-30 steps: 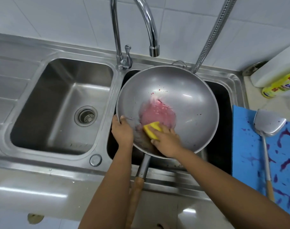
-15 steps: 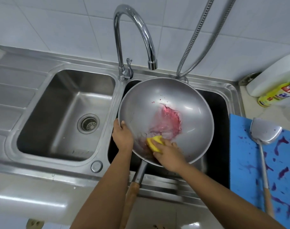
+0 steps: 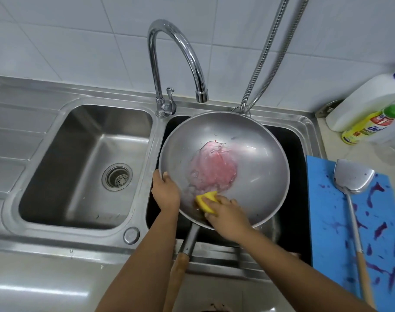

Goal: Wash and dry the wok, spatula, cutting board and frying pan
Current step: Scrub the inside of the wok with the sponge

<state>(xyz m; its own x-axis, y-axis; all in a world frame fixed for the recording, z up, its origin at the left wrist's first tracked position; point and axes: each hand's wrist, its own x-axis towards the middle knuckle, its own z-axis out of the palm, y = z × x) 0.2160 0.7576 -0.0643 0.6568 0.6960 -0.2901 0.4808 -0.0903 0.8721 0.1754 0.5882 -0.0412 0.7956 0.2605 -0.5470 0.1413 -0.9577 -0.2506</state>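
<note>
Right hand (image 3: 228,216) grips yellow sponge (image 3: 206,201), pressed low inside wok (image 3: 255,167). Left hand (image 3: 166,192) clutches wok's near-left rim. Wok tilted over right basin (image 3: 295,149), pink water pooled inside. Spatula (image 3: 355,199) lies on blue cutting board (image 3: 327,212).

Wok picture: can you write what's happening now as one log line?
step: washing wok | left hand: grips wok rim | right hand: holds yellow sponge inside wok | wok: pink water pooled | spatula: lies on stained cutting board
</note>
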